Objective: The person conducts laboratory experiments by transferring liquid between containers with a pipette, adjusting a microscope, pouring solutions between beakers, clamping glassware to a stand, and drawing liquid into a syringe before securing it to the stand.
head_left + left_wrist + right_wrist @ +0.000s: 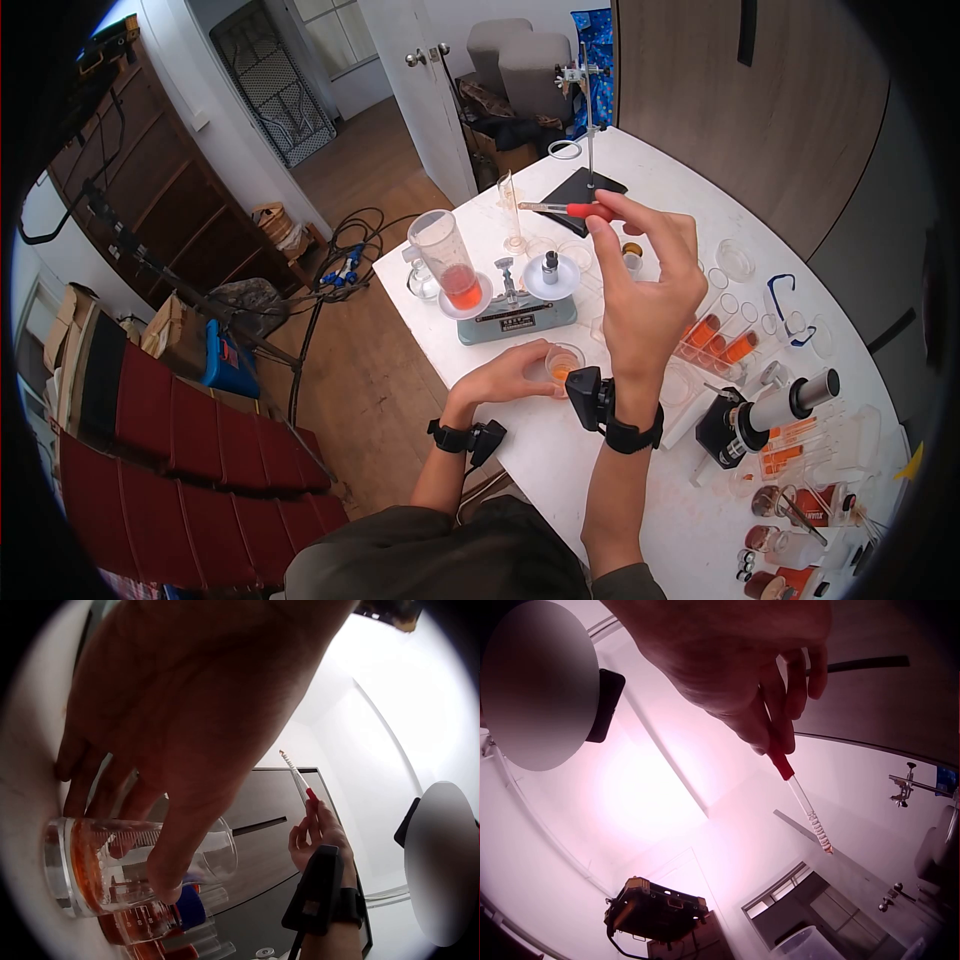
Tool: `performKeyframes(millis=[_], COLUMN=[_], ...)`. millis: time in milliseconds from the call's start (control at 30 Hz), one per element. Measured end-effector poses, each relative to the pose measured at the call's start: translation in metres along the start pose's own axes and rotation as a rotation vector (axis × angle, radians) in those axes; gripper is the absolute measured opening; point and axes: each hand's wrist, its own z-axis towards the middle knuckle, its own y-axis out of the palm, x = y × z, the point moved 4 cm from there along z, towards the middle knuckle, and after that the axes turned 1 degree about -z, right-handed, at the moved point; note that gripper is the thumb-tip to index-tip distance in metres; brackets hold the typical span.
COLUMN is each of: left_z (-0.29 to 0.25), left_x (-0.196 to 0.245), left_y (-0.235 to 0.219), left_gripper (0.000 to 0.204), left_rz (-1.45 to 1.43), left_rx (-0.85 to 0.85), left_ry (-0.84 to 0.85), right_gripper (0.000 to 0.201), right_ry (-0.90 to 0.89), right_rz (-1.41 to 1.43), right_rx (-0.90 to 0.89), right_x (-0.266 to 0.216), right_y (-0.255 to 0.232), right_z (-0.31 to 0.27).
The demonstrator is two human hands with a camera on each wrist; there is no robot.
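Note:
In the head view my right hand [650,290] is raised above the table, thumb and fingers pinching the red bulb [590,211] of a glass dropper [545,208] held roughly level. The right wrist view shows the dropper's ridged glass stem [815,820] pointing away from the fingers. My left hand [507,373] curls round a small glass beaker [565,362] on the table; orange liquid [88,866] lies at its bottom. Beyond it, a balance [518,320] carries a large beaker of red liquid [462,287] on one pan and a metal weight [550,268] on the other.
A microscope [765,415] stands to the right, with tubes of orange liquid [738,347] behind it and several bottles along the right edge. At the back is a ring stand [590,130]. Left of it stands a glass cylinder [512,225]. Blue goggles [790,315] lie far right.

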Motion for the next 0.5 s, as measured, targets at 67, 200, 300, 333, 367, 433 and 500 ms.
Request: performKeyframes(millis=[67,200,300,333,367,433,500], left_z=[0.0,-0.001,-0.007,-0.009,-0.011,-0.014,-0.016], left_x=[-0.003,-0.009,0.012,0.015,0.018,0.019,0.019], left_y=[0.0,0.001,-0.002,-0.004,-0.005,-0.007,-0.007], left_gripper=[0.063,0.058,0.058,0.058,0.057,0.057,0.055], left_rz=[-0.011,-0.055,-0.099,-0.099,-0.108,-0.119,-0.108], left_rx=[0.007,0.012,0.071,0.074,0.047,0.02,0.004], left_ry=[0.022,0.088,0.086,0.085,0.076,0.068,0.08], right_gripper=[0.025,0.025,0.025,0.024,0.024,0.024,0.024], right_ry=[-0.015,-0.098,-0.116,-0.115,-0.116,-0.115,-0.113], right_rz=[0.017,0.102,0.169,0.189,0.191,0.202,0.194], right_rx=[-0.007,-0.015,-0.027,-0.043,-0.045,-0.081,-0.095], right_x=[-0.004,-0.017,-0.019,-0.019,-0.018,-0.017,-0.019], right_y=[0.004,0.026,0.045,0.05,0.054,0.062,0.065], right_z=[-0.001,-0.007,-0.015,-0.017,-0.019,-0.023,-0.024])
